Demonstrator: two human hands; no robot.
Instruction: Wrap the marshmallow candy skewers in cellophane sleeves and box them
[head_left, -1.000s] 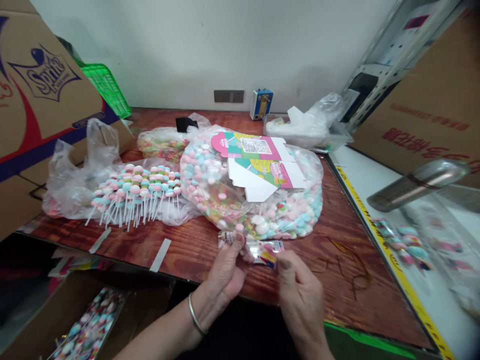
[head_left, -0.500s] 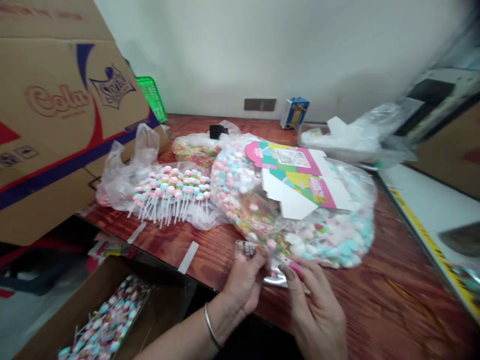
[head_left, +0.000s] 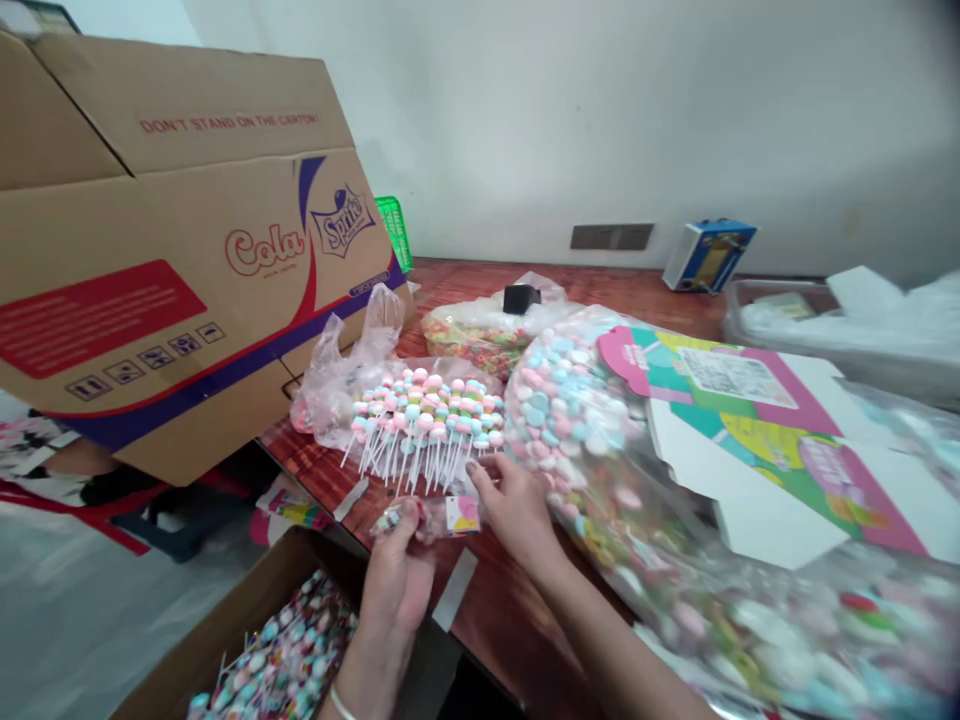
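Note:
My left hand (head_left: 397, 565) is closed on a small clear candy packet (head_left: 427, 520) over the table's front edge. A printed pink, yellow and white label (head_left: 463, 515) shows at the packet's right end. My right hand (head_left: 517, 505) is beside the lower ends of the marshmallow lollipops (head_left: 427, 410), its thumb and fingers stretched toward the white sticks. Its other fingers are partly hidden; I see nothing held in it. The lollipops lie in a dense row on a clear plastic bag (head_left: 330, 390), sticks pointing toward me.
Large bags of marshmallows (head_left: 562, 400) and a flattened printed box (head_left: 757, 430) cover the right. A cardboard carton (head_left: 187, 240) stands at left. Below the table edge, an open box (head_left: 202, 625) holds many candies. White strips (head_left: 454, 590) lie along the edge.
My view has turned left. My right hand has left the packet and moved to the lollipop sticks. My left hand still holds the packet, now nearer the lollipops.

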